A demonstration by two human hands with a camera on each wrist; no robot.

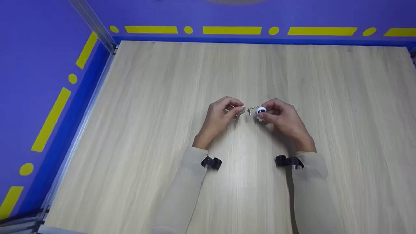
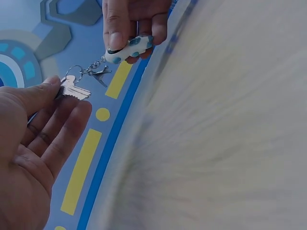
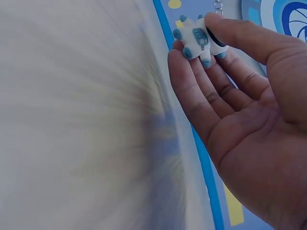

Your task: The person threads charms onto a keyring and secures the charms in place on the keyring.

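My left hand (image 1: pixel 219 115) pinches silver keys (image 2: pixel 74 89) between thumb and fingers. A thin metal ring (image 2: pixel 74 72) runs through the keys and links to a short chain (image 2: pixel 91 67). From that chain hangs a small silver charm (image 2: pixel 101 74), shaped like a little tower. At the chain's other end is a white figurine (image 3: pixel 194 38) with blue-green knobs and a dark face area, held by my right hand (image 1: pixel 282 117) between thumb and fingertips. The chain spans the gap between both hands, over the table.
Below the hands lies a wood-grain table (image 1: pixel 156 113). A blue wall (image 1: pixel 227 16) with yellow dashes and dots stands along its back, and another blue panel (image 1: pixel 42 65) runs along the left. Each sleeve carries a black wrist strap (image 1: pixel 213 162).
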